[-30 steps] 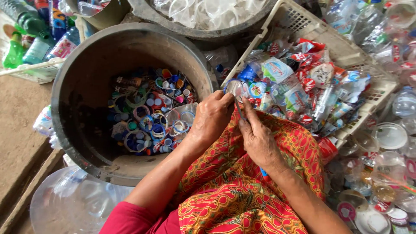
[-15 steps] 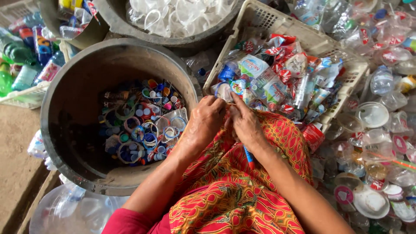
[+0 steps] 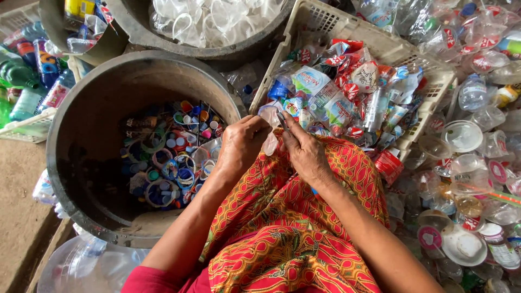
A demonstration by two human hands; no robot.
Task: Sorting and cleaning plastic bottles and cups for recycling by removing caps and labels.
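My left hand and my right hand meet above my lap, both gripping a small clear plastic piece that looks like a cup or bottle. The fingers pinch it from either side. Below the hands lies my red and orange patterned cloth. A dark round tub to the left holds many coloured bottle caps and rings. A cream plastic crate just beyond the hands is filled with torn labels and wrappers.
A second tub of clear plastic cups stands at the top. Loose cups and lids pile up on the right. Bottles lie in a basket at the far left. A clear bag sits at the bottom left.
Both hands stayed together on the clear piece and kept working it with the fingers. The view drifted, so the tub and crate sit slightly differently in the picture.
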